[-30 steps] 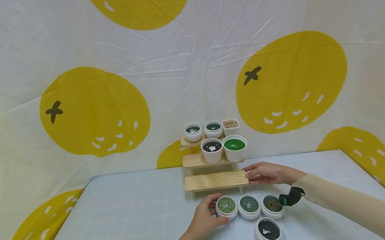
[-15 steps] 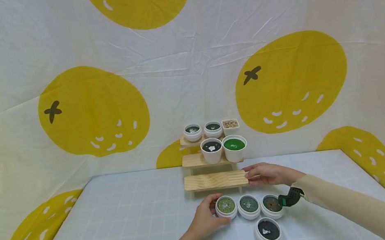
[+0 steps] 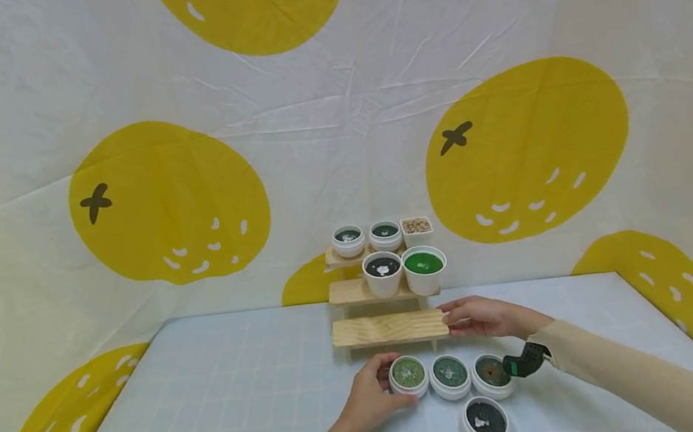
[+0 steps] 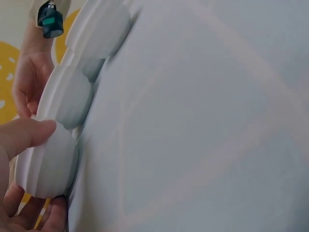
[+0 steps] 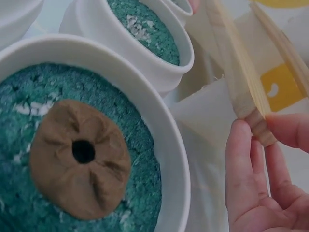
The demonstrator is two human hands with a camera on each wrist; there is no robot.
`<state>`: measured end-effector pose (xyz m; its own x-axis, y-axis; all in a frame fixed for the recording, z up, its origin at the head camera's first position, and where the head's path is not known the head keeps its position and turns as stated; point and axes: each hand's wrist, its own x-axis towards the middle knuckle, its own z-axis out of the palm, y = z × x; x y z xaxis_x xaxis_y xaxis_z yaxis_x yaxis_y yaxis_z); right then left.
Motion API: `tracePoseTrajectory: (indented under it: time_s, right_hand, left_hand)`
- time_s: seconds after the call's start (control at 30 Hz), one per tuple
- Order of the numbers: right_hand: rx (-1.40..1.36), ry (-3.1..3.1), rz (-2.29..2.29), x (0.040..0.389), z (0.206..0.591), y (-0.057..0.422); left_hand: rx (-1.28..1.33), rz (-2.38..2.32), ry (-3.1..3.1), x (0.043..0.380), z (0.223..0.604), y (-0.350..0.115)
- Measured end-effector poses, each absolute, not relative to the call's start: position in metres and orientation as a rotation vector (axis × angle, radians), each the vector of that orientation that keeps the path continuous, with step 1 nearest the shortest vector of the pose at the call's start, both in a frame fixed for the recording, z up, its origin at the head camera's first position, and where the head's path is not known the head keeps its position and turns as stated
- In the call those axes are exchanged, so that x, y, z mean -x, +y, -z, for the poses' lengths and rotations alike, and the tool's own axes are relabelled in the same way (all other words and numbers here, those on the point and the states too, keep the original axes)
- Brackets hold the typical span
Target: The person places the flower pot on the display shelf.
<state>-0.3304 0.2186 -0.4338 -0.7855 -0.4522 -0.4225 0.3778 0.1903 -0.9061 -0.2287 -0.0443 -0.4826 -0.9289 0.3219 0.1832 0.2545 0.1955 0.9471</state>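
Note:
My left hand (image 3: 370,395) grips a small white cup (image 3: 408,375) with a pale green speckled filling. Its thumb lies along the side of that cup in the left wrist view, with the fingers underneath. My right hand (image 3: 486,318) pinches the right end of the lowest wooden step (image 3: 389,328) of a tiered stand; the right wrist view shows thumb and fingers on either face of the board. Right of the held cup stand a cup with dark green filling (image 3: 450,374) and one with a brown, holed piece (image 5: 79,159) on blue-green filling.
A dark-filled cup (image 3: 485,421) stands nearest on the pale checked table. The middle step bears a black-filled cup (image 3: 384,286) and a bright green one (image 3: 427,282). On the top step are two white cups and a square cup of grain-like bits (image 3: 418,236).

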Motion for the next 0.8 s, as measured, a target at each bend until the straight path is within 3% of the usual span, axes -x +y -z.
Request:
tracePoseTrajectory:
  time_s: [0.8]
  right_hand:
    - [0.051,1.825,1.701,0.3306,0.4362,0.2176]
  left_hand:
    - [-0.551,-1.947,2.321,0.2296,0.4876,-0.0498]
